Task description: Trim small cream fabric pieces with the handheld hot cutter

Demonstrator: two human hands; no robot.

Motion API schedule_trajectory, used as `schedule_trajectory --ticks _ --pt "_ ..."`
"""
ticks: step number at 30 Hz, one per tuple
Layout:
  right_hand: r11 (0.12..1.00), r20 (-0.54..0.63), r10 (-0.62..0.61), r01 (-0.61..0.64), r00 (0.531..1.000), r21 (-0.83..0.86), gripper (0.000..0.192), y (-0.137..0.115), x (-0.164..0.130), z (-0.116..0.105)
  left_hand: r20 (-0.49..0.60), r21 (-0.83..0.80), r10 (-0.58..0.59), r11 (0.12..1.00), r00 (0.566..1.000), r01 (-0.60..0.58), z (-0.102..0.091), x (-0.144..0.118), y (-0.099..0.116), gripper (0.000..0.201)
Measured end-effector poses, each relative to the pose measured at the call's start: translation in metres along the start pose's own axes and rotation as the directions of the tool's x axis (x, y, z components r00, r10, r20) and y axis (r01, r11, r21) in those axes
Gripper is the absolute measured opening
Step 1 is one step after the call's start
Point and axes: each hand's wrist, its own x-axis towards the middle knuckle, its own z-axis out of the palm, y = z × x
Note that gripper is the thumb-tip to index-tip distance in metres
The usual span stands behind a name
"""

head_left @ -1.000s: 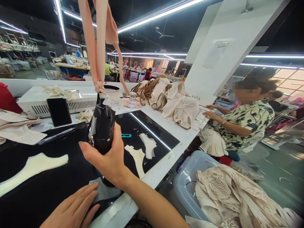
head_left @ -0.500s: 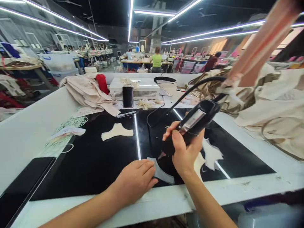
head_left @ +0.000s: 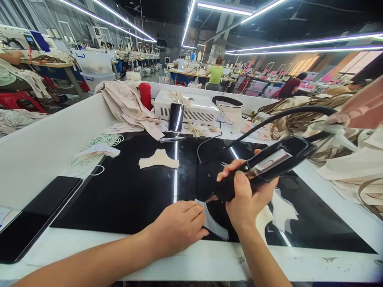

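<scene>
The right hand (head_left: 245, 199) is gripping a black cutting tool (head_left: 263, 169), its long body slanting up to the right, its tip pointing down-left at a small grey fabric piece (head_left: 214, 223) on the black table (head_left: 125, 195); the left hand (head_left: 179, 225) is pressing flat on that piece, just left of the tip

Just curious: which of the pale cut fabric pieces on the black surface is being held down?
The greyish piece under the left hand, at the tool's tip; the others lie untouched.
</scene>
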Motion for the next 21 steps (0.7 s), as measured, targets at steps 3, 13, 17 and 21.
schedule_trajectory --ticks 3,13,17,21 --pt "1.000 -0.002 -0.006 0.006 1.000 0.003 0.036 -0.0017 0.0008 0.0005 -0.012 -0.005 -0.003 1.000 1.000 0.003 0.0010 -0.0005 0.0002 0.031" --pt "1.000 -0.029 -0.001 0.001 1.000 -0.009 0.041 -0.0056 0.0020 0.0009 -0.003 -0.008 -0.016 1.000 1.000 0.016 0.0023 -0.0008 0.0012 0.031" --pt "1.000 -0.017 -0.003 0.003 1.000 0.002 0.042 -0.0036 0.0006 0.0006 0.010 -0.017 -0.010 1.000 1.000 0.010 0.0024 -0.0012 0.0007 0.030" --pt "0.999 -0.023 0.005 -0.006 1.000 -0.036 0.039 -0.0013 0.0006 0.0011 0.016 -0.017 -0.013 1.000 1.000 0.013 0.0026 -0.0016 0.0007 0.030"
